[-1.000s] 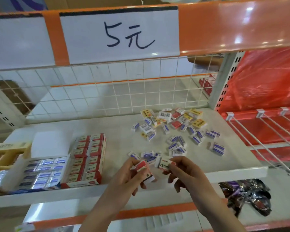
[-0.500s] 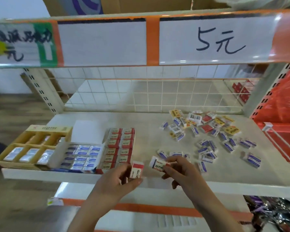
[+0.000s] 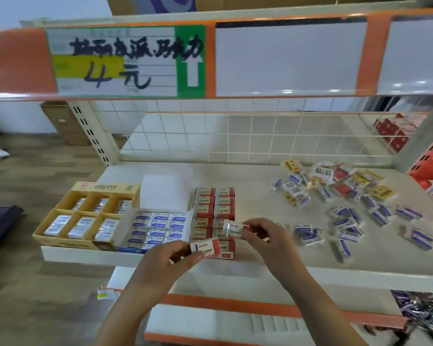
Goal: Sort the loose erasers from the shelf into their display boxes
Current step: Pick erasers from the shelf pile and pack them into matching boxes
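Got one red-and-white eraser in each hand right now. My left hand (image 3: 171, 258) pinches a red-banded eraser (image 3: 205, 247) between thumb and fingertips, low over the front end of the red display box (image 3: 214, 208). My right hand (image 3: 265, 237) grips a second red eraser (image 3: 234, 228) by its end, just above the same box and a bit further back. Both are off the shelf (image 3: 260, 248), neither one seated yet.

The red box looks nearly full, two neat columns of packs, so the open slots are probably at the near end where my hands are (hard to tell, the hands cover that bit). The blue-label box (image 3: 158, 227) sits right beside it on the left, and the yellow divided tray (image 3: 85, 216) beyond that, so I want to be careful not to drop red stock over the shared wall.

How I'd do it: turn each eraser so its label faces up like its neighbours, lower it flat, seat the left one first, then the right. No shoving, or the rows buckle.

Plenty left: the loose pile (image 3: 340, 196) of blue, red and yellow ones is spread over the right half of the shelf.
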